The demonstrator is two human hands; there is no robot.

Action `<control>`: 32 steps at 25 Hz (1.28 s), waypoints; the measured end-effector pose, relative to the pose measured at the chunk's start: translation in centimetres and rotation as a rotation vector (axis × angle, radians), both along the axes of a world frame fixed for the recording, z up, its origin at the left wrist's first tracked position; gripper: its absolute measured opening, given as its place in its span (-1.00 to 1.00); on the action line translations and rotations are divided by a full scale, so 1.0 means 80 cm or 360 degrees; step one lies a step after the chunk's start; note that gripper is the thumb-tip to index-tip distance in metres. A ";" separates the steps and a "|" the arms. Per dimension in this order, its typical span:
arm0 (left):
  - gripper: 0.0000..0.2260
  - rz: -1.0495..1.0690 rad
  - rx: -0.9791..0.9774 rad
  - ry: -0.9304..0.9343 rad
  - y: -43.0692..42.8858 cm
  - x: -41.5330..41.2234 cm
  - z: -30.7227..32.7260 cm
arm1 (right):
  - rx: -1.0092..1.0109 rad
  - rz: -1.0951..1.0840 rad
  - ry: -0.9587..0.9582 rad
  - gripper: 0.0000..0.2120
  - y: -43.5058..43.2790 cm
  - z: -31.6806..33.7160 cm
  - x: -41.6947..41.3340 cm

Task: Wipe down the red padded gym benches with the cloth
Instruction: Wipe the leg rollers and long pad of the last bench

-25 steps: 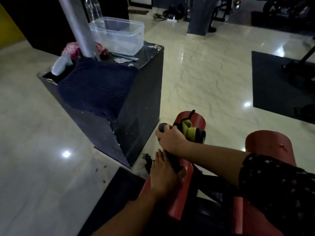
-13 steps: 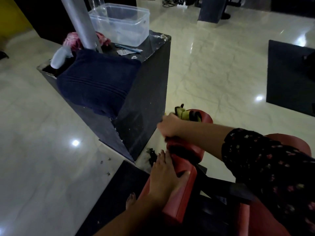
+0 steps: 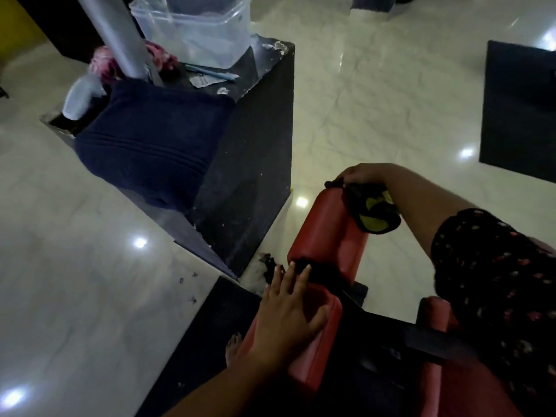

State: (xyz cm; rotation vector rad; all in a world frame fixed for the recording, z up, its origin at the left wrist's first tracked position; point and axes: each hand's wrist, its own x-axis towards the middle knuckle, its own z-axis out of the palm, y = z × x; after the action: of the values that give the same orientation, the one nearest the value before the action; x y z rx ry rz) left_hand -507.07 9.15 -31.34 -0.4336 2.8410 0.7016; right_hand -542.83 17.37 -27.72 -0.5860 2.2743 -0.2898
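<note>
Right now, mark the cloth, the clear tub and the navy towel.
cloth (image 3: 373, 224): head view, yellow patch on its bunched part.
clear tub (image 3: 195, 40): head view, near side wall.
navy towel (image 3: 150, 139): head view, middle of the draped face.

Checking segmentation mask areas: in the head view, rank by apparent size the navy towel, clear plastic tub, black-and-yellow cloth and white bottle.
1. navy towel
2. clear plastic tub, cropped at the top edge
3. black-and-yellow cloth
4. white bottle, partly hidden; the cloth is nearer the camera, so these last two are unsure
</note>
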 end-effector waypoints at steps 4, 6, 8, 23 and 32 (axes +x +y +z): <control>-0.31 -0.0004 -0.0013 -0.0072 0.000 -0.001 0.009 | -0.0507 -0.0273 0.0018 -0.61 0.057 0.002 0.029; -0.32 -0.0006 -0.0053 -0.0076 0.002 -0.001 0.011 | -0.0573 -0.0639 0.0050 -0.64 0.078 -0.020 0.045; -0.27 -0.0044 -0.0138 -0.0046 0.004 -0.002 0.011 | -0.0618 -0.0997 0.0024 -0.67 0.084 -0.039 0.062; -0.42 -0.0121 -0.0066 0.0153 0.002 0.005 0.007 | -0.1201 -0.1998 -0.0407 -0.66 0.094 -0.081 0.236; -0.42 -0.0199 -0.0023 0.0145 0.000 0.011 0.012 | -0.0761 -0.1502 -0.0194 -0.54 0.102 -0.064 0.388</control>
State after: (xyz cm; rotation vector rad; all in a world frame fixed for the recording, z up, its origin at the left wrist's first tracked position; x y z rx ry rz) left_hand -506.16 9.18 -30.37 -0.2292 2.9290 0.6937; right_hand -511.77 25.53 -32.82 0.3317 2.2104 -1.3011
